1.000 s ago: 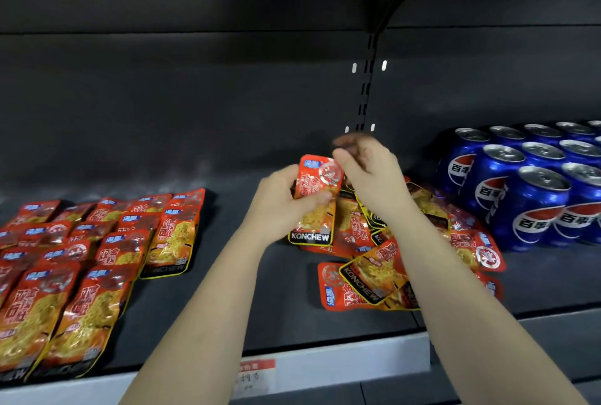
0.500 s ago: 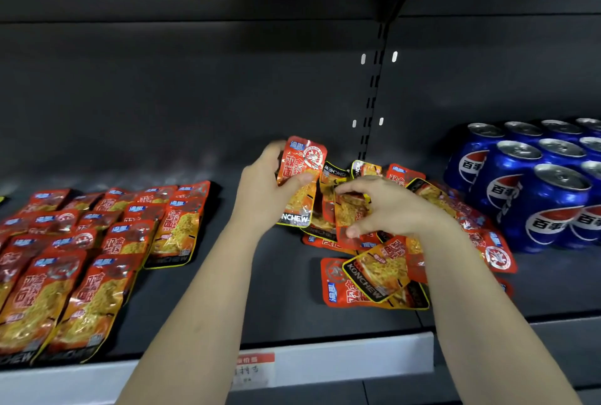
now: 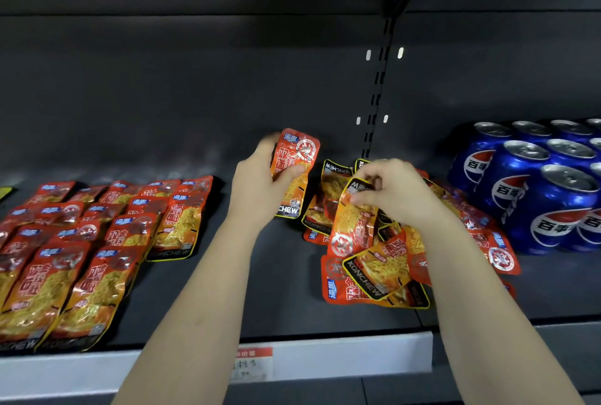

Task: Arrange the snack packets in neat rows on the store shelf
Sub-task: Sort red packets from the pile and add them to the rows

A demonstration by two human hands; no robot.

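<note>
Orange-red KONCHEW snack packets lie on a dark store shelf (image 3: 286, 307). At the left, several packets (image 3: 97, 242) lie flat in overlapping rows. A loose jumbled pile of packets (image 3: 383, 271) sits right of centre. My left hand (image 3: 260, 190) grips one upright packet (image 3: 294, 170) above the shelf, thumb across its front. My right hand (image 3: 390, 190) pinches the top edge of another packet (image 3: 353, 219), which hangs upside down over the pile.
Blue Pepsi cans (image 3: 536, 190) stand packed together at the right, touching the pile's edge. A white price rail (image 3: 325, 362) with a red label runs along the shelf front. A slotted upright (image 3: 377, 92) splits the dark back wall. Bare shelf lies between the rows and the pile.
My right hand came down onto the pile, took a packet by its edge and lifted it. My left hand keeps its packet, raised slightly.
</note>
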